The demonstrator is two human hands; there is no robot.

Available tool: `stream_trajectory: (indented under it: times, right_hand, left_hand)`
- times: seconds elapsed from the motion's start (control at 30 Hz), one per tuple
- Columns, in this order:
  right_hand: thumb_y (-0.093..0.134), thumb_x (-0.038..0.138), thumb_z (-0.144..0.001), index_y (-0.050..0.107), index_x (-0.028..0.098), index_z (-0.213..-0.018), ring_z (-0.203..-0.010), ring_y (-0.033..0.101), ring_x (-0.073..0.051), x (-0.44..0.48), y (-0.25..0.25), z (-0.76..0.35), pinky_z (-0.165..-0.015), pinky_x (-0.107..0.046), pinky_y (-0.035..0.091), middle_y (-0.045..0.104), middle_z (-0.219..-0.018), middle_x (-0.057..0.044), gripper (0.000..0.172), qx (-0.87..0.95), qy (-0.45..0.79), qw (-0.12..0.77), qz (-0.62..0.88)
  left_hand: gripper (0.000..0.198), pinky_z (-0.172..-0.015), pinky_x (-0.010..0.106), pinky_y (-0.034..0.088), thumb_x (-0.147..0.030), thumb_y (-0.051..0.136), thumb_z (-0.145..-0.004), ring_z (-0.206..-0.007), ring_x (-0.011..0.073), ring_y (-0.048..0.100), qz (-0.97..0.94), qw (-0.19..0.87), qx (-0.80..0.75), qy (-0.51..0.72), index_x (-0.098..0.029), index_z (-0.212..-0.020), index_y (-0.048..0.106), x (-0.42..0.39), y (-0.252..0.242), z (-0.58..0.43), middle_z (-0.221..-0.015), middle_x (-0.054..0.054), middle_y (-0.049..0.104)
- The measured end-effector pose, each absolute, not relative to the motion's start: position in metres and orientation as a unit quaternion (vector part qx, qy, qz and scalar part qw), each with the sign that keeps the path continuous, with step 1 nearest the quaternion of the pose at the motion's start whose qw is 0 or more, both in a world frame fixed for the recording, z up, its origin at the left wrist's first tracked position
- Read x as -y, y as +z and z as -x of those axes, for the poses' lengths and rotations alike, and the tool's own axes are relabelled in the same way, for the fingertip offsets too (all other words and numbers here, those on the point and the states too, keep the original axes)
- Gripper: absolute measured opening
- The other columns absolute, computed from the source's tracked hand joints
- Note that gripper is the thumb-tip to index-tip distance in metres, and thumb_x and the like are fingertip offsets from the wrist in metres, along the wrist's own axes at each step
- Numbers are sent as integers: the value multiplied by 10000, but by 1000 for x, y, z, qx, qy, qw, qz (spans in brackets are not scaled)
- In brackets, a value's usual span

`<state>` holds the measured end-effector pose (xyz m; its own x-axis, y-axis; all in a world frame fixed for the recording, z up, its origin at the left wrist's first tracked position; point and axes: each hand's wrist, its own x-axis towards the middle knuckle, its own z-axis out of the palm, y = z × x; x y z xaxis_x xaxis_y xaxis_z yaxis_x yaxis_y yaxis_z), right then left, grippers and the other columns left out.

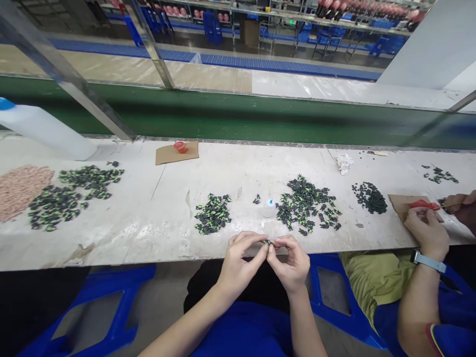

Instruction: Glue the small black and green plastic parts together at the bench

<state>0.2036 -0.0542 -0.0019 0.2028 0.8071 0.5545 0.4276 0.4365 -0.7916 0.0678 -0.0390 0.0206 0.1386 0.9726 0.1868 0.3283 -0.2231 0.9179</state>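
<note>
At the table's front edge, my left hand [245, 260] and my right hand [290, 263] meet fingertip to fingertip. Pinched between them is a small black-and-green part [268, 242], mostly covered by the fingers. Just beyond my right hand lies a large pile of similar black-and-green parts [305, 201]. A smaller pile [212, 214] sits ahead of my left hand. Between the piles stand a small white bottle with a blue tip [269, 207] and a single loose black part [257, 199].
A co-worker's hand [427, 230] is at the right, beside a red item on cardboard. Small black pieces [370, 197] lie nearby. Left are a red cup [180, 147] on cardboard, more black-and-green parts [55, 206], pinkish pieces [22, 191] and a white jug [44, 130]. A green conveyor [223, 116] runs behind.
</note>
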Motion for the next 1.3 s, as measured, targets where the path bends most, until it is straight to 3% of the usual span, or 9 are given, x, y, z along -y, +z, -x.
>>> stream_trajectory:
  times: [0.1,0.2,0.3,0.63,0.77,0.87,1.0,1.17,1.3]
  right_hand:
    - [627,129,-791,637,197,-840,-696,647,-162,48,-6,-232,-634,-290,551,669,-751,-25,84,596,104,576,549]
    - [617,228,-823,662,174,-859,-711,641,-182,36,-5,-264,-678,-333,547,681,-810,-62,79,507,21,565,650]
    - [619,299,-826,677,157,-933,-832,632,-232,24,1,-281,-745,-397,536,671,-928,-114,187,479,-51,524,702]
    - [690,452,-790,616,215,-1109,-1225,363,-371,-1,-8,-220,-975,-580,371,566,-1192,-139,404,657,-25,389,646]
    - [642,351,-843,621,204,-987,-1187,409,-345,-8,-8,-213,-992,-561,361,598,-1188,-131,207,660,23,394,639]
    - [609,339,-854,586,196,-1006,-1166,471,-307,-4,-5,-215,-964,-489,419,614,-1185,-131,210,645,103,450,609]
    - [627,375,-821,553,204,-1001,-825,624,-206,10,-4,-218,-740,-347,511,672,-935,-68,259,547,271,521,597]
    - [649,400,-756,602,195,-937,-731,614,-178,21,-7,-224,-639,-281,484,664,-837,-33,278,436,370,606,553]
    - [644,422,-712,632,183,-839,-523,479,-118,23,-7,-227,-461,-235,358,590,-667,5,271,349,392,661,535]
  left_hand:
    - [380,-911,429,412,-263,662,-813,-1003,246,640,-701,297,-515,395,-253,-1189,609,30,16,-58,-1043,56,725]
    - [182,-943,492,330,-226,611,-855,-1090,296,586,-727,163,-546,383,-263,-1019,680,11,11,-36,-1036,59,730]
    - [173,-903,522,315,-155,561,-866,-1088,331,563,-751,78,-550,357,-252,-824,699,-7,4,-14,-986,65,735]
    - [201,-816,496,425,-141,533,-863,-1020,336,508,-800,54,-518,298,-223,-755,682,-20,-11,-3,-994,98,689]
    - [158,-853,471,444,-152,547,-866,-1003,303,517,-809,81,-490,314,-221,-807,677,-18,-11,-11,-983,80,690]
    - [123,-845,435,465,-140,574,-853,-943,268,535,-819,129,-458,321,-213,-841,672,-14,-13,-23,-933,64,701]
    - [107,-836,420,484,-142,589,-853,-915,252,550,-822,169,-442,317,-201,-896,667,-7,-18,-37,-911,64,698]
    - [155,-833,404,507,-169,576,-864,-930,246,578,-804,213,-441,337,-207,-991,657,-5,-21,-37,-929,70,697]
    - [150,-805,363,530,-191,574,-865,-909,226,620,-783,249,-453,347,-214,-989,655,-4,-22,-34,-913,61,711]
